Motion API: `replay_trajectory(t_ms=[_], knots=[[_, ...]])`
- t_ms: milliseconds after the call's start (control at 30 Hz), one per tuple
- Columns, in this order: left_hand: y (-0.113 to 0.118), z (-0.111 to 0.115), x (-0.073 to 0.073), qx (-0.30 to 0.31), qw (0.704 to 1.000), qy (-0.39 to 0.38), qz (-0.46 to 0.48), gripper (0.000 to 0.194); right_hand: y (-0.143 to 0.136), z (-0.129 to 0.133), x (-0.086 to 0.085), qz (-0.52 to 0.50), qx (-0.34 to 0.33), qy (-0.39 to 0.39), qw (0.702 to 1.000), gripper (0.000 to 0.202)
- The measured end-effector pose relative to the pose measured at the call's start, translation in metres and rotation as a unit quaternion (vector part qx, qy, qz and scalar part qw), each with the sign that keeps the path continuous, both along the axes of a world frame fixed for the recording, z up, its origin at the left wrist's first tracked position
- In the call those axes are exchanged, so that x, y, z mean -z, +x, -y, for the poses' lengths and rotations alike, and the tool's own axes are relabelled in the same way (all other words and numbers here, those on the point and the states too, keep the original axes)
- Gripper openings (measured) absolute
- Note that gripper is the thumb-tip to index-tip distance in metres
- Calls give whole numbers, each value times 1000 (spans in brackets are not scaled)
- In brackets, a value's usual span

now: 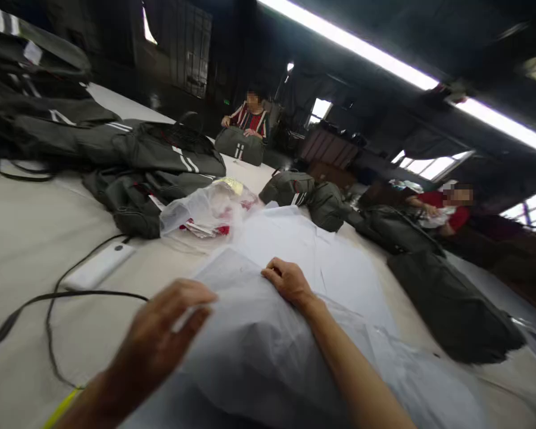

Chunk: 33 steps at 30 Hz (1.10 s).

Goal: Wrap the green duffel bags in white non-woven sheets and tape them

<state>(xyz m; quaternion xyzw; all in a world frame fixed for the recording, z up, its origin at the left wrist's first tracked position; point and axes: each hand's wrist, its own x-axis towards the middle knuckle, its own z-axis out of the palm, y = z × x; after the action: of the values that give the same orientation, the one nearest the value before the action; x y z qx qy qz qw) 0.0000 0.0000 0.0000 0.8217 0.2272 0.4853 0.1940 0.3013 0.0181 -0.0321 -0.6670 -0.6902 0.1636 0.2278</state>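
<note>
Nearest the camera, the left hand (161,333) hovers over the near left edge of a pale, translucent white plastic-wrapped bundle (259,351). Its fingers are spread and loosely extended, blurred, and grip nothing; whether the fingertips touch the wrap cannot be told. Just beyond, the right hand (288,280) rests on top of the same bundle, fingers curled and pressing into the wrap; whether it pinches the film cannot be told. The bundle lies on the cream tabletop (27,238), directly before the person, and continues away as flat white sheets (321,256).

Left of the hands, a thin black cable (53,298) loops over the tabletop beside a flat white rectangular device (99,266). A narrow yellow strip (60,410) shows at the lower edge beneath the left forearm.

In the middle distance, a crumpled clear plastic bag holding red-and-white items (205,214) lies just beyond the sheets. Behind it on the left is a heap of dark grey bags with white stripes (129,161), which extends to the upper left. To the right, two rounded dark grey packed bags (306,193) stand side by side, and a flat dark grey bag (451,310) lies near the right edge of the tabletop.

Farthest away, a person in a red striped top (250,119) sits behind another dark bag (239,146), and a person in a red top (446,208) is at the right. Long ceiling light strips (384,59) run overhead.
</note>
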Motion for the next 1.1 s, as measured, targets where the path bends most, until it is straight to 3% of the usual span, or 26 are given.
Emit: replay_trajectory(t_ms=[67, 133, 267, 400, 500, 567, 667, 800, 900, 1100], knots=[[53, 21, 9, 103, 990, 47, -83, 7, 1, 0, -1, -10, 0, -2, 1000, 17], [97, 33, 19, 140, 974, 76, -160, 2, 0, -3, -1, -21, 1, -5, 1000, 17], [146, 30, 32, 39, 965, 68, -251, 8, 0, -14, -4, -45, 15, -16, 999, 18], [155, 20, 30, -14, 951, 53, -304, 5, 5, 2, -36, -62, 48, 9, 997, 21], [155, 20, 32, -26, 947, 69, -313, 15, 13, 58, -64, -37, 71, 85, 993, 28], [155, 20, 38, -39, 949, 80, -304, 25, 20, 103, -70, 27, 80, 113, 990, 40], [155, 19, 49, -60, 950, 82, -294, 37, 34, 148, -54, 129, 104, 41, 985, 60], [156, 17, 54, -100, 941, 50, -321, 42, 52, 152, -23, 139, 130, -115, 975, 72], [157, 15, 51, -116, 929, 47, -347, 44, 57, 145, -17, 112, 145, -117, 976, 73], [154, 10, 54, -114, 922, 75, -362, 46, 48, 155, -25, 76, 153, -113, 979, 74]])
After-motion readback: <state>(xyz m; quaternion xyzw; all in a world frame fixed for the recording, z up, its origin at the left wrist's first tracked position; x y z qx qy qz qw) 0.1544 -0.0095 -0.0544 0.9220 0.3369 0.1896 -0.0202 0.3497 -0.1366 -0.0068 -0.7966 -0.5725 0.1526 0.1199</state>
